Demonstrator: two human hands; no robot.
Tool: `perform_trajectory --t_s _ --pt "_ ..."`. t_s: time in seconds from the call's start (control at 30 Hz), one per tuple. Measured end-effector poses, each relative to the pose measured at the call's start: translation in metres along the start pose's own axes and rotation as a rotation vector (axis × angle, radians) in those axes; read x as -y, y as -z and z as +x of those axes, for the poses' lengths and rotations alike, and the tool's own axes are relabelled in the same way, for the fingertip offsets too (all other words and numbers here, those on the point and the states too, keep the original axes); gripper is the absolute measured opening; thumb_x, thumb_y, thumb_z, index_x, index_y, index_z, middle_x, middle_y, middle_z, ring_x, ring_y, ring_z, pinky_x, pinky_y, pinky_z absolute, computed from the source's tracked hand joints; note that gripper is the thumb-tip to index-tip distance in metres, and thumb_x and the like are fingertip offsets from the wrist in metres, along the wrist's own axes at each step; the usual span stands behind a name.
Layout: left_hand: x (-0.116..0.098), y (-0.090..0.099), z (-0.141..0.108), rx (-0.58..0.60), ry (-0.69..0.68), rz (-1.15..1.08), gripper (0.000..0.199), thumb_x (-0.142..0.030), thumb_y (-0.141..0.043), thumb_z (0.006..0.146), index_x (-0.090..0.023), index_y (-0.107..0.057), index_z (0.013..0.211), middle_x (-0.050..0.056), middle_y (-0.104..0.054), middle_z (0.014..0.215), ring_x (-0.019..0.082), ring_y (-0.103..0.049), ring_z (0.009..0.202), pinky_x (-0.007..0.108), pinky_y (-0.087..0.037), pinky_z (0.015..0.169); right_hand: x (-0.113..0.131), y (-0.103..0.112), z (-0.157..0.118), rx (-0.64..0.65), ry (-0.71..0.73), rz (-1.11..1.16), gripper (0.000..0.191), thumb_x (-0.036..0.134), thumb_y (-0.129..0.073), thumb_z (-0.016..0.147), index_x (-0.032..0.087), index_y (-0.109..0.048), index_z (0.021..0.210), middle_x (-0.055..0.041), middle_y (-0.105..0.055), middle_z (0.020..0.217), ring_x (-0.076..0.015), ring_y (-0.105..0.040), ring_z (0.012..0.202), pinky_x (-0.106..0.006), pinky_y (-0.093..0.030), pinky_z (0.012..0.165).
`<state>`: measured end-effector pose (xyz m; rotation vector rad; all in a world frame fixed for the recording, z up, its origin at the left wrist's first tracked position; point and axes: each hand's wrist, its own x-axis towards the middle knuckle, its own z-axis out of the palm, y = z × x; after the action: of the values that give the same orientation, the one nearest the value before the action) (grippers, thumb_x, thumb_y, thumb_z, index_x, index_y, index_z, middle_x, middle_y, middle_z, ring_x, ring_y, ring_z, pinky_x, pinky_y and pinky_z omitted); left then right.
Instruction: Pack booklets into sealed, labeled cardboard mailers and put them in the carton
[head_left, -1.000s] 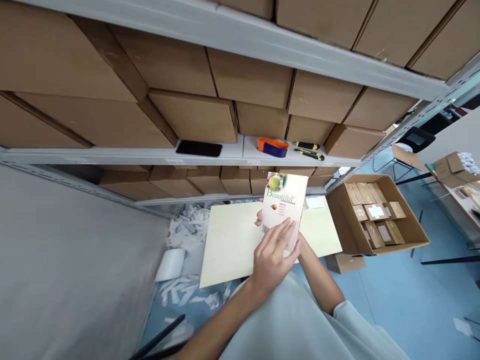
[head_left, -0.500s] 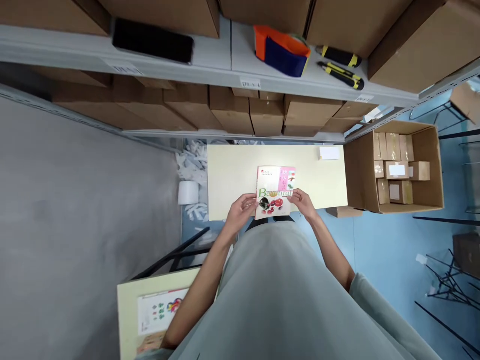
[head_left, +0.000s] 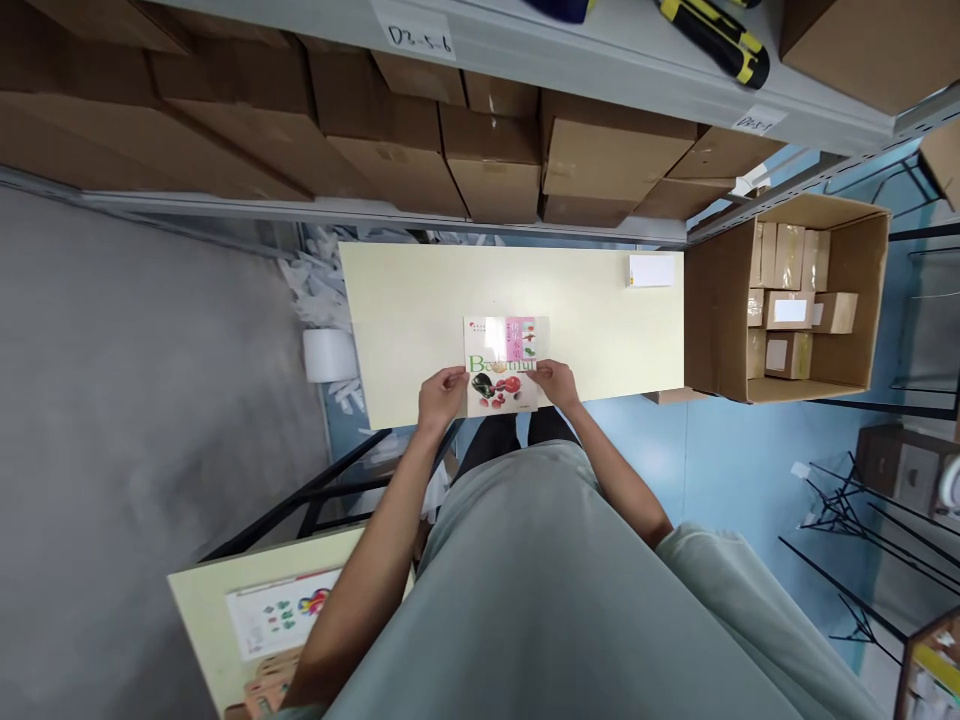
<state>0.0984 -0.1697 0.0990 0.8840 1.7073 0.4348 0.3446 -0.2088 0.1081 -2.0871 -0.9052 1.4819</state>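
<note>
A thin book with a white and pink cover, the word "Beautiful" in green and pictures of vegetables and fruit is between my two hands. My left hand pinches its left edge, fingers closed. At the opposite edge, my right hand grips it between thumb and fingers. The cover faces up with a bright glare on it. Beneath it lies the pale yellow table; whether the book touches the top, I cannot tell.
A small white box lies at the table's back right. Beyond stands a shelf of brown cartons, with a yellow-black cutter above. An open carton of small boxes is at right. A side table holds a printed sheet.
My view has shifted, so the shelf sits higher and the table looks larger. The book, still in both hands, appears further left and lower over the table.
</note>
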Motion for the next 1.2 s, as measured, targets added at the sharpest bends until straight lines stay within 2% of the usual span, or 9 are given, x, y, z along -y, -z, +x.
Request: perform_trajectory --t_s 0.17,0.33,0.63,0.8,0.9,1.03,1.2 --pt "0.005 -0.021 0.033 -0.006 -0.051 0.232 0.021 -0.028 -0.068 0.085 -0.018 -0.081 0.098 0.008 -0.084 0.101 0.026 -0.077 0.097 0.037 -0.060 0.099 -0.007 0.005 0.017 -0.061 0.012 -0.158 0.012 0.033 -0.077 0.093 0.022 -0.080 0.090 -0.0035 -0.083 0.097 -0.0226 -0.075 0.093 -0.029 -0.054 0.083" --pt "0.018 -0.031 0.045 -0.003 -0.051 0.275 0.019 -0.027 -0.068 0.084 -0.020 -0.082 0.095 0.008 -0.084 0.099 0.027 -0.078 0.096 0.038 -0.061 0.097 -0.017 -0.001 0.026 -0.092 -0.018 -0.172 0.012 0.031 -0.075 0.094 0.026 -0.084 0.100 -0.0024 -0.085 0.099 -0.0234 -0.077 0.095 -0.029 -0.057 0.083" --pt "0.029 -0.035 0.050 -0.012 -0.072 0.288 0.023 -0.032 -0.072 0.084 -0.020 -0.085 0.100 0.007 -0.085 0.098 0.025 -0.078 0.094 0.035 -0.060 0.094 -0.020 0.003 0.031 -0.108 -0.046 -0.240 0.013 0.028 -0.075 0.096 0.027 -0.085 0.105 -0.0040 -0.085 0.109 -0.0237 -0.078 0.102 -0.030 -0.059 0.088" --pt "0.033 -0.033 0.051 -0.002 -0.078 0.248 0.026 -0.037 -0.075 0.083 -0.021 -0.086 0.101 0.006 -0.086 0.101 0.025 -0.079 0.096 0.035 -0.061 0.097 -0.015 0.014 0.029 -0.218 -0.085 -0.324 0.020 0.029 -0.067 0.103 0.025 -0.083 0.115 -0.0064 -0.082 0.119 -0.0248 -0.076 0.108 -0.034 -0.057 0.097" --pt "0.034 -0.032 0.052 0.006 -0.063 0.234 0.028 -0.037 -0.075 0.083 -0.020 -0.086 0.102 0.006 -0.086 0.103 0.025 -0.079 0.097 0.035 -0.061 0.099 -0.008 0.016 0.032 -0.264 -0.121 -0.404 0.020 0.030 -0.066 0.105 0.024 -0.080 0.119 -0.0072 -0.080 0.122 -0.0254 -0.075 0.110 -0.035 -0.057 0.096" --pt "0.031 -0.033 0.053 0.018 -0.041 0.249 0.028 -0.035 -0.073 0.083 -0.020 -0.086 0.103 0.006 -0.086 0.103 0.025 -0.079 0.099 0.035 -0.061 0.099 0.000 0.009 0.035 -0.255 -0.105 -0.556 0.019 0.031 -0.062 0.109 0.022 -0.077 0.116 -0.0091 -0.075 0.129 -0.0256 -0.074 0.108 -0.035 -0.057 0.092" --pt "0.023 -0.033 0.050 0.017 -0.039 0.292 0.024 -0.031 -0.073 0.083 -0.020 -0.086 0.099 0.007 -0.086 0.100 0.025 -0.079 0.099 0.035 -0.061 0.097 0.006 0.001 0.032 -0.194 -0.051 -0.710 0.027 0.026 -0.045 0.116 0.017 -0.070 0.118 -0.0127 -0.070 0.130 -0.0239 -0.075 0.101 -0.034 -0.056 0.087"
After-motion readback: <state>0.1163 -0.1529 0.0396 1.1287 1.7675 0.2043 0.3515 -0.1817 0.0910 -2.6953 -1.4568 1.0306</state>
